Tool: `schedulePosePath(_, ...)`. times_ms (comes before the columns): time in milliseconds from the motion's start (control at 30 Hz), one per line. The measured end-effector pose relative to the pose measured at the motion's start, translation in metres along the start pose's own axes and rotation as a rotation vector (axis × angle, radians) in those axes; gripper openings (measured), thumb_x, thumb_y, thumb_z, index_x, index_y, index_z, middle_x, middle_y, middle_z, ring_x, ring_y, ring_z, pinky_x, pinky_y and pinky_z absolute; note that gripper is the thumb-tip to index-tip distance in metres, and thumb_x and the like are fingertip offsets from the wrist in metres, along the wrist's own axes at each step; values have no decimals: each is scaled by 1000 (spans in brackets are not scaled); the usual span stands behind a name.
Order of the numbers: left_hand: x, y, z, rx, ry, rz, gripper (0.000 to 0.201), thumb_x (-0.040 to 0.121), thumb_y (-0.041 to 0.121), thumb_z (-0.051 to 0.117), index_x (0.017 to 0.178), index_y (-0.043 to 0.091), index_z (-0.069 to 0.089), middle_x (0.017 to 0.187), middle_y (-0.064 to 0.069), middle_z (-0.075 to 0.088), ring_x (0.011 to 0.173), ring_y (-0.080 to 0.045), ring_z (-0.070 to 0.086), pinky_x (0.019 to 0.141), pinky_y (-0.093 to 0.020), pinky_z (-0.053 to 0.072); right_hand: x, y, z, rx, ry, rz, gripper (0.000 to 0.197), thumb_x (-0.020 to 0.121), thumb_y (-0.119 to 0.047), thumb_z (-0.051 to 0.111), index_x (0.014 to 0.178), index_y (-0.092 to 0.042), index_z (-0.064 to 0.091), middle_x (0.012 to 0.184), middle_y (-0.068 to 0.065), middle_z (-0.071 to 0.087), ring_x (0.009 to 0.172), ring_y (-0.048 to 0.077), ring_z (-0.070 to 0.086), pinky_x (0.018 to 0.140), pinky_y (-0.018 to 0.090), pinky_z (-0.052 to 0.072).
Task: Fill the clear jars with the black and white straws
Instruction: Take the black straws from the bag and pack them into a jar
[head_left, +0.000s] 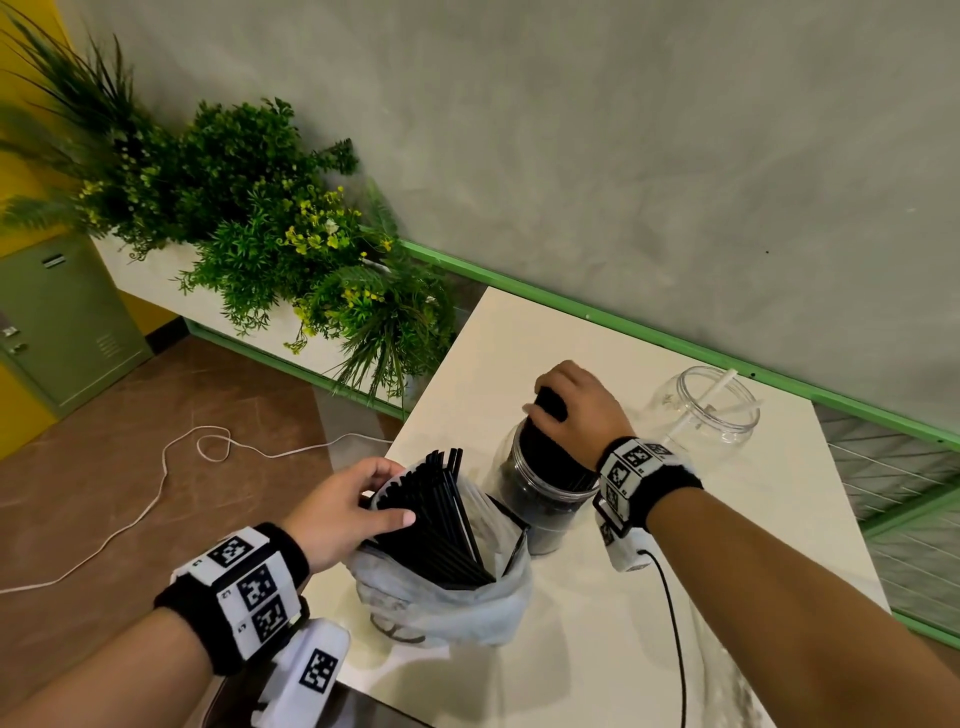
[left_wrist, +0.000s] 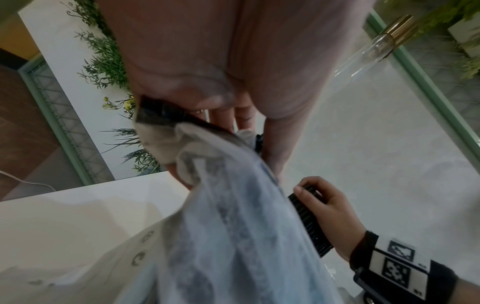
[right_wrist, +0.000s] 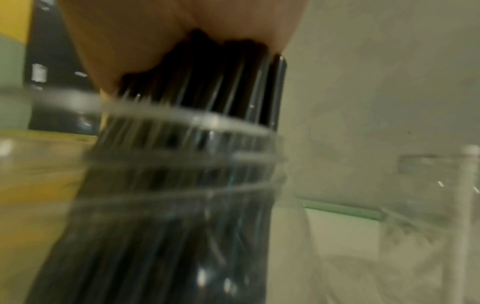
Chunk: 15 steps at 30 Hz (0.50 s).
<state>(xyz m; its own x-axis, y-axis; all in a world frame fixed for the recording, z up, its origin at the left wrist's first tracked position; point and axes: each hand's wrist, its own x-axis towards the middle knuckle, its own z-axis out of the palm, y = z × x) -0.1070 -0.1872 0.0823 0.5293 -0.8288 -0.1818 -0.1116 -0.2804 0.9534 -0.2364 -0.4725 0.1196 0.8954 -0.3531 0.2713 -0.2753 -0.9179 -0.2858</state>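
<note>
1. The black straws (head_left: 436, 514) stand as a thick bundle in a plastic bag (head_left: 467, 608) at the near edge of the white table (head_left: 623, 597).
2. A second black bundle (head_left: 545, 447) fills a clear jar (head_left: 540, 499); beside it, another jar (head_left: 706, 405) holds one white straw (head_left: 719, 389).
3. The left hand (head_left: 337, 509) pinches the bagged straws between thumb and fingers.
4. The right hand (head_left: 576, 405) has its fingers curled over the tops of the straws in the jar.

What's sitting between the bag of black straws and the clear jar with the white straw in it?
The jar of black straws, with the right hand gripping its bundle from above. The head view shows it.
</note>
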Motion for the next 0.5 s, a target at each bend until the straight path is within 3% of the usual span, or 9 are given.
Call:
schedulePosePath(67,0,0,-1,-5,-3,3,47,62,28,81,103,22,59,105,3,66,91,3,62,83,-18,46,-3,3,2,44,110,25,23,88,-31,63,102,-14,59,103,3,55,95,25,52,80,38,47)
schedulePosePath(167,-1,-2,-1,-27,-1,5,62,49,46,78,103,21,59,103,4,67,92,0,63,85,-19,47,-2,7,2,-94,-12,81,23,90,-36,57,104,-19,59,106,0,58,100,27,50,85,37,44)
schedulePosePath(333,-2,-1,1,-28,1,-1,51,57,32,77,103,21,59,103,4,66,89,3,63,81,-19,46,4,1,-3,-126,-111,186,27,92,-43,50,107,-23,59,104,-1,55,91,25,57,74,31,44)
schedulePosePath(467,-4,-1,-1,-42,-8,1,59,51,42,80,103,20,60,101,3,68,91,-2,64,83,-22,49,4,0,-5,-129,-123,170,26,91,-42,52,106,-22,61,102,1,56,90,26,58,76,33,46)
schedulePosePath(500,-5,-1,-1,-42,-7,2,57,54,38,82,103,20,60,101,2,67,90,-2,64,83,-22,49,3,1,-5,-116,-129,151,26,91,-41,53,106,-22,61,101,1,57,90,25,58,76,32,45)
